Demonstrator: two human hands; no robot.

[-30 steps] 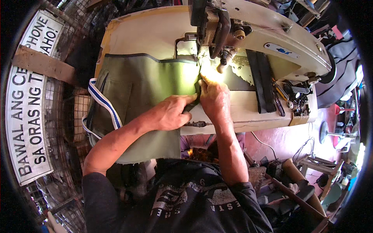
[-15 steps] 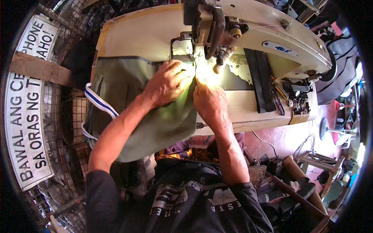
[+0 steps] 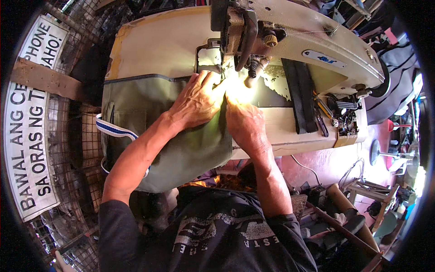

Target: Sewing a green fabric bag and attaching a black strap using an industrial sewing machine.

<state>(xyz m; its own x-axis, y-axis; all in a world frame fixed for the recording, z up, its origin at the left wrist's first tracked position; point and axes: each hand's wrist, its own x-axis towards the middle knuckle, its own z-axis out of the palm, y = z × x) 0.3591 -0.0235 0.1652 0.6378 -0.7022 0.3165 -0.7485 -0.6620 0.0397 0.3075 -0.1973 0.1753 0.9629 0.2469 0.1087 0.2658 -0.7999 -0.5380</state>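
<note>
Olive-green fabric (image 3: 190, 156), perhaps part of a bag, lies over the left of the sewing machine bed and hangs off its near edge. My left hand (image 3: 199, 99) grips the fabric near its right edge, fingers bent and close together. Beside it my right hand (image 3: 244, 124) is closed on that same edge, its fingertips washed out by bright lamp light. Both hands are just in front of the needle area of the sewing machine (image 3: 312, 41). A white strap with a blue stripe (image 3: 115, 129) loops out from the fabric's left side, partly behind my left forearm.
Black strips (image 3: 299, 97) lie across the bed to the right. Pliers (image 3: 322, 122) and small metal parts (image 3: 348, 120) sit at its right end. Wire mesh (image 3: 90, 149) with a white sign (image 3: 29, 149) stands at left. Wooden pieces (image 3: 358, 217) are at lower right.
The fabric's far edge has turned, its left corner shifting left and nearer to me. My left hand's fingers have come closer to my right hand's. The view has shifted slightly.
</note>
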